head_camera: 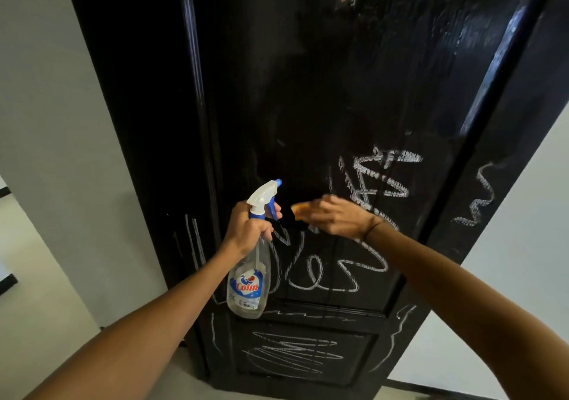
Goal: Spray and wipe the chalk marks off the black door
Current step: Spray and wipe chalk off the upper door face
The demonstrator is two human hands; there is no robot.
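Note:
The black door (308, 76) fills the middle of the view, its upper part wiped and streaky. White chalk marks (378, 177) cover its middle and lower panels. My left hand (249, 230) grips the neck of a clear spray bottle (248, 282) with a white and blue trigger head, nozzle aimed at the door. My right hand (335, 218), blurred with motion, presses an orange and black cloth (297, 211) against the door among the chalk scribbles.
Pale walls (61, 122) flank the door on both sides. More chalk scribbles (292, 353) lie on the bottom panel and on the right door frame (480, 196). A light floor (24, 322) shows at the lower left.

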